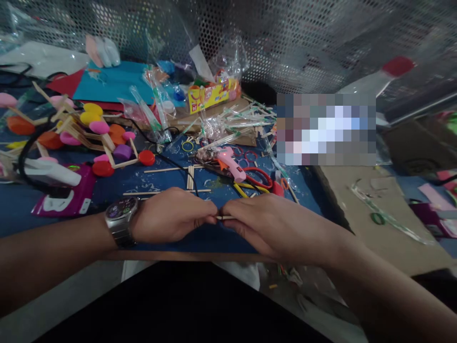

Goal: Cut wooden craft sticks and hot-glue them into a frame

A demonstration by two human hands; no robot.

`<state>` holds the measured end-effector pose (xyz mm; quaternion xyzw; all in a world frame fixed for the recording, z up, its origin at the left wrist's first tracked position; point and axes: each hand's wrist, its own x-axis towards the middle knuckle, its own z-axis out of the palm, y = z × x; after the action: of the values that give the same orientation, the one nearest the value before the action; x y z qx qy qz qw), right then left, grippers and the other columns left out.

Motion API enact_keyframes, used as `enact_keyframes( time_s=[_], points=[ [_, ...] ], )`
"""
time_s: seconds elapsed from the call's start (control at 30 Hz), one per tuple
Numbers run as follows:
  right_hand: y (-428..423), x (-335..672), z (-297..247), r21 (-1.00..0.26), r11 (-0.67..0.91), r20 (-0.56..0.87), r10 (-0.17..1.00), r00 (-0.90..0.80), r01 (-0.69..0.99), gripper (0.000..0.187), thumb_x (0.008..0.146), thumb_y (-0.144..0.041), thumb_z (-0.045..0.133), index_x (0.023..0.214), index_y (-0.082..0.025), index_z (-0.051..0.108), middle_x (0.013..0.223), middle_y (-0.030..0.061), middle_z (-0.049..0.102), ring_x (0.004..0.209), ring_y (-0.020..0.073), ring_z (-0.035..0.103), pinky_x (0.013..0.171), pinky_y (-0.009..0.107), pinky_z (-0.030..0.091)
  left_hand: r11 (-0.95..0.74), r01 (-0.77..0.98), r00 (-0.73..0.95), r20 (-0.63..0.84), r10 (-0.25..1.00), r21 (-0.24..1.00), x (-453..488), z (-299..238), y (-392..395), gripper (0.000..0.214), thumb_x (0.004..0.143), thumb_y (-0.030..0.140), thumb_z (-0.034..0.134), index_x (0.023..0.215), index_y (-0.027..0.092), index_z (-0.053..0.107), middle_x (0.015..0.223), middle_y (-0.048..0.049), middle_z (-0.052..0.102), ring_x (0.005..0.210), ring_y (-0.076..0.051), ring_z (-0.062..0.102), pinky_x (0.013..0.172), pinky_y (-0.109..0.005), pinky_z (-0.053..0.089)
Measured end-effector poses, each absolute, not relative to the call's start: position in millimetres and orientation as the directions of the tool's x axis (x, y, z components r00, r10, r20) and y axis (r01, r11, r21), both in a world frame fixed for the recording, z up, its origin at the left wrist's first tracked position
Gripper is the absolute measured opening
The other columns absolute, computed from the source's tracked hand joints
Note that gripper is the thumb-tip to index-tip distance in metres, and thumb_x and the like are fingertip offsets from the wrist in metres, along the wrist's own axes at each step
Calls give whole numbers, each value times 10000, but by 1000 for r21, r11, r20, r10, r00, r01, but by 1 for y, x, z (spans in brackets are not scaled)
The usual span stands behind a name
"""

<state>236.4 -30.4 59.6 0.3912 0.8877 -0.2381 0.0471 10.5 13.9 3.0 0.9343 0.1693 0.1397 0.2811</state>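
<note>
My left hand point(173, 214), with a watch point(122, 216) on its wrist, meets my right hand point(273, 224) just above the table's front edge. Both hands are closed, pinching one thin wooden stick point(225, 217) that shows only in the narrow gap between them. Most of the stick is hidden by the fingers. Beyond the hands lie several loose wooden sticks point(190, 177) side by side on the blue table point(200, 238). A pink glue gun point(232, 163) rests behind my right hand, beside red-handled scissors point(260, 176) and a yellow-handled tool point(240, 190).
To the left stands a stick structure point(76, 136) with bright round pieces, near a purple packet point(66, 195). Plastic bags, a yellow package point(210, 96) and blue sheets point(117, 81) crowd the back. Cardboard point(371, 209) lies at the right. A black cord point(174, 164) crosses the table.
</note>
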Motion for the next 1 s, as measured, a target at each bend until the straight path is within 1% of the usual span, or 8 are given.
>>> enact_keyframes(
  time_s=[0.17, 0.27, 0.43, 0.53, 0.63, 0.77, 0.83, 1.0],
  points=[
    [-37, 245, 53, -522, 566, -91, 707, -702, 638, 156, 1024, -196, 478, 1043, -162, 629, 961, 55, 712, 799, 170, 645, 702, 276, 437, -792, 200, 859, 285, 425, 577, 10, 2, 13, 273, 1055, 279, 390, 904, 206, 605, 733, 20, 700, 623, -118, 633, 599, -215, 398],
    [-41, 247, 51, -547, 562, -23, 731, -682, 621, 190, 1036, -198, 449, 1071, -169, 633, 978, 58, 715, 812, 162, 645, 720, 272, 461, -794, 189, 838, 327, 438, 578, 10, 2, 12, 255, 1057, 287, 411, 947, 199, 624, 761, 20, 720, 639, -116, 648, 615, -209, 422],
    [-47, 254, 49, -555, 553, 75, 778, -624, 622, 240, 1026, -161, 410, 1090, -165, 642, 987, 78, 713, 888, 181, 671, 776, 293, 514, -794, 187, 810, 367, 458, 578, 11, 1, 11, 232, 1050, 269, 422, 1003, 192, 636, 852, -5, 755, 749, -142, 706, 665, -224, 456],
    [-48, 261, 46, -522, 548, 176, 819, -546, 654, 220, 999, -157, 456, 1042, -165, 672, 989, 101, 683, 905, 202, 665, 798, 319, 536, -757, 205, 788, 354, 504, 620, 10, 2, 11, 203, 1035, 234, 441, 1003, 192, 636, 864, 3, 751, 759, -130, 705, 663, -212, 455],
    [-46, 266, 38, -474, 559, 246, 826, -507, 680, 227, 983, -149, 489, 1054, -170, 704, 981, 110, 661, 913, 218, 652, 803, 350, 557, -696, 237, 757, 320, 570, 678, 10, 4, 11, 193, 1014, 187, 445, 1008, 193, 638, 845, 20, 728, 716, -100, 674, 654, -192, 446],
    [-41, 263, 21, -401, 582, 247, 812, -529, 707, 247, 977, -127, 505, 1133, -157, 695, 982, 113, 689, 927, 241, 652, 839, 407, 571, -640, 290, 724, 274, 633, 712, 10, 5, 12, 210, 1002, 183, 437, 1021, 208, 645, 712, 57, 661, 561, -74, 572, 585, -195, 403],
    [-39, 257, 13, -369, 585, 243, 811, -533, 722, 237, 977, -129, 520, 1153, -145, 679, 1007, 120, 709, 959, 259, 660, 871, 431, 568, -620, 298, 719, 257, 646, 725, 10, 4, 12, 216, 1004, 201, 431, 1026, 210, 646, 662, 63, 636, 538, -76, 555, 567, -194, 399],
    [-37, 252, 7, -330, 531, 265, 846, -463, 781, 203, 971, -190, 570, 1146, -165, 669, 1126, 139, 719, 1038, 291, 668, 921, 464, 553, -568, 312, 697, 223, 682, 762, 9, 4, 11, 218, 1015, 233, 430, 1039, 207, 645, 731, 33, 670, 591, -86, 595, 589, -196, 439]
  ],
)
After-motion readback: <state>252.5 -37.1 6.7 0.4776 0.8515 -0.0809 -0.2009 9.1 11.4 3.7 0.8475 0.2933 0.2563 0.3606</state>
